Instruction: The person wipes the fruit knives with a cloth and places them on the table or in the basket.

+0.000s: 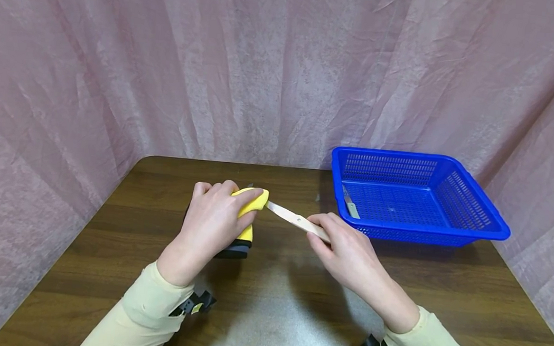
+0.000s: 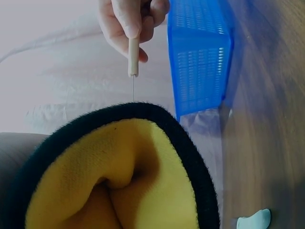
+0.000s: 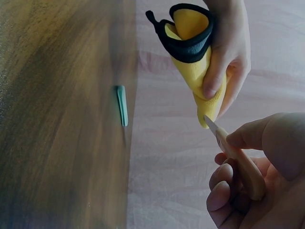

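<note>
My left hand (image 1: 215, 211) grips a yellow cloth (image 1: 254, 203) with black edging, pinching it over the blade of a small knife. The cloth (image 3: 193, 78) is bunched up, its loose end flaring open beyond the fingers. My right hand (image 1: 348, 246) holds that knife (image 1: 299, 220) by its cream handle, the thumb (image 3: 248, 135) lying along it near the blade. Just a short length of blade shows between handle and cloth; the tip is hidden in the fabric. On the table past the cloth lies another knife with a mint-green handle (image 3: 122, 105).
A blue plastic basket (image 1: 416, 232) with perforated walls stands at the back right of the wooden table (image 1: 278, 310). Inside, against its left wall, lies a knife with a pale handle (image 1: 352, 208). Pink curtains (image 1: 283, 78) hang behind and at both sides.
</note>
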A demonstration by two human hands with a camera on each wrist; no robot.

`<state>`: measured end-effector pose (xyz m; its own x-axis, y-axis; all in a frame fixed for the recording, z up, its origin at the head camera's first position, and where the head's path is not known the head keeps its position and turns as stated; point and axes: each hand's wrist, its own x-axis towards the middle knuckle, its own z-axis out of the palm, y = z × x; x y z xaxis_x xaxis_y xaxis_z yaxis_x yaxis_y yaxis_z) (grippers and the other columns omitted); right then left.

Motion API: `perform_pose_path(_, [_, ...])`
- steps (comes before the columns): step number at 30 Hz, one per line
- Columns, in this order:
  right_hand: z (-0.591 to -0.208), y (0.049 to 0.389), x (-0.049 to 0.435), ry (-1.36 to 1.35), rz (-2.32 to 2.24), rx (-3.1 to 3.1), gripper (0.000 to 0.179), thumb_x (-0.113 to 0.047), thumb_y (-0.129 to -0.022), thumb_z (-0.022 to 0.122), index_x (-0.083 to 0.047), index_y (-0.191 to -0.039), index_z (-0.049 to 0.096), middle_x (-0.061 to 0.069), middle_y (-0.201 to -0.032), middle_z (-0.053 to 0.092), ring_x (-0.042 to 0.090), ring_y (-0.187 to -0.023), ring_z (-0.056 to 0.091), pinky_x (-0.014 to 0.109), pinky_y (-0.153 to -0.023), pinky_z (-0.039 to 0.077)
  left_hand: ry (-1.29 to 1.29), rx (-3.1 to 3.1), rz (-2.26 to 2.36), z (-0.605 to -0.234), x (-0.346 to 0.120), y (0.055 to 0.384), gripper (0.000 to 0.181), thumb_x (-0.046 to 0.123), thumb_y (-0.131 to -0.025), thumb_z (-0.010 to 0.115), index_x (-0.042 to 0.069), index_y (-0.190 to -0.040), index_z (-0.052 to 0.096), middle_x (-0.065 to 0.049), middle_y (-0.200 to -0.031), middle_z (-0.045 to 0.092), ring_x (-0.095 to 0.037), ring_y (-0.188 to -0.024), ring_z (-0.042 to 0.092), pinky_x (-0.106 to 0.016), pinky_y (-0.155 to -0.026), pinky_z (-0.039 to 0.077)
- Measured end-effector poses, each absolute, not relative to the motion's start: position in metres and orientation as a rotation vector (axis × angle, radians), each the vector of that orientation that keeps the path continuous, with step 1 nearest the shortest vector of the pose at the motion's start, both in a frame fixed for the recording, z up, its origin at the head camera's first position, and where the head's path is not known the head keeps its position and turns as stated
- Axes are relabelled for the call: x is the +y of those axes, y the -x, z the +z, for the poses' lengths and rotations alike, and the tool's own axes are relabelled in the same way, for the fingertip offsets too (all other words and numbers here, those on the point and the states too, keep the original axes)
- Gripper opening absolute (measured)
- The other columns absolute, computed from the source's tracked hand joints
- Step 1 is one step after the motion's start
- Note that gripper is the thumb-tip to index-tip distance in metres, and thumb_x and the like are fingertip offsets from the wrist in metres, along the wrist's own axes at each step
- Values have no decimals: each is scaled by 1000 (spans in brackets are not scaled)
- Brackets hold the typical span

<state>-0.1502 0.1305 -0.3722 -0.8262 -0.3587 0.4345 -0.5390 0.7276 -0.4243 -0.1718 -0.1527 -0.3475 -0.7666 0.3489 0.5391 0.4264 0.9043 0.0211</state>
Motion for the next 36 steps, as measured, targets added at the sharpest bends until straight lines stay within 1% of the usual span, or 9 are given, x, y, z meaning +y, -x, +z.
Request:
perform_pose_path(8, [-372, 150, 131, -692, 795, -2605, 17, -19, -105, 73, -17, -121, 78, -10, -87, 58, 13, -73, 53, 36, -61, 45, 527, -2548, -202, -346, -158, 173, 42, 29, -93, 88, 28, -135, 80, -9, -95, 70, -30, -84, 68, -55, -87, 44])
perform_pose_path(14, [-372, 151, 131, -671, 802, -2612, 16, -18, -103, 74, -18, -119, 77, -10, -87, 59, 13, -73, 53, 37, -62, 46, 519, -2534, -228, -343, -159, 171, 42, 28, -93, 87, 29, -134, 80, -8, -94, 69, -29, -84, 67, -54, -87, 43])
perform_pose_path(23, [-370, 150, 132, -622, 810, -2651, 20, -16, -97, 74, -20, -116, 76, -15, -75, 56, 13, -67, 52, 37, -58, 44, 543, -2524, -263, -341, -155, 169, 43, 27, -93, 87, 29, -135, 79, -7, -97, 70, -28, -85, 68, -55, -88, 43])
perform_pose_path(27, [-371, 151, 132, -614, 784, -2658, 21, -15, -95, 75, -19, -115, 75, -16, -74, 58, 12, -63, 51, 38, -55, 43, 555, -2511, -265, -341, -154, 167, 43, 27, -93, 87, 28, -135, 80, -8, -97, 70, -28, -85, 68, -55, -89, 43])
perform_pose_path(33, [-370, 151, 132, -600, 768, -2682, 20, -13, -94, 78, -18, -112, 71, -11, -76, 64, 12, -58, 49, 39, -52, 42, 584, -2484, -263, -341, -150, 165, 44, 26, -92, 89, 28, -135, 80, -8, -96, 70, -28, -83, 67, -55, -90, 44])
perform_pose_path(36, [-370, 150, 132, -603, 763, -2684, 20, -13, -93, 79, -18, -111, 71, -11, -76, 64, 12, -58, 48, 39, -52, 42, 598, -2475, -259, -341, -148, 164, 44, 27, -92, 89, 28, -135, 80, -8, -97, 71, -28, -83, 68, -55, -90, 44])
